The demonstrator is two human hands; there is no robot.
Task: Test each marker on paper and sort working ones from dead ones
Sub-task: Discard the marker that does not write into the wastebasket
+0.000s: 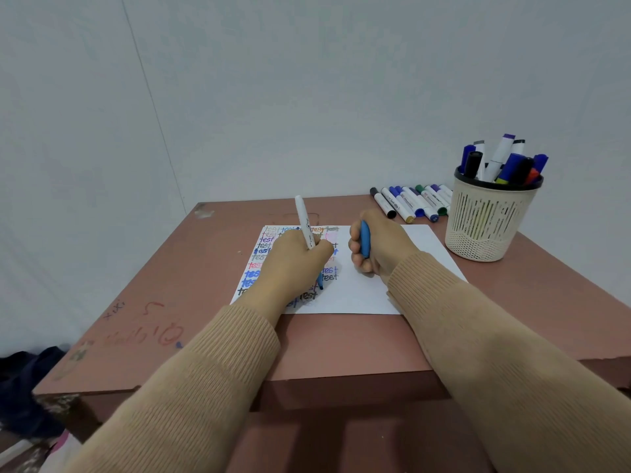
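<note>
A white sheet of paper (362,288) lies on the brown table (191,268), its left half filled with the word "test" in many colours. My left hand (293,264) grips a white marker (304,221) with its blue tip down on the paper. My right hand (375,249) rests on the sheet and holds the blue cap (365,238) in curled fingers. A row of several capped markers (413,201) lies at the back of the table. A beige mesh cup (485,220) at the right holds several more markers (502,162).
A white wall stands close behind the table. Scribbles mark the table's left front part (146,329). Dark cloth (24,387) lies on the floor at the left, below the table edge.
</note>
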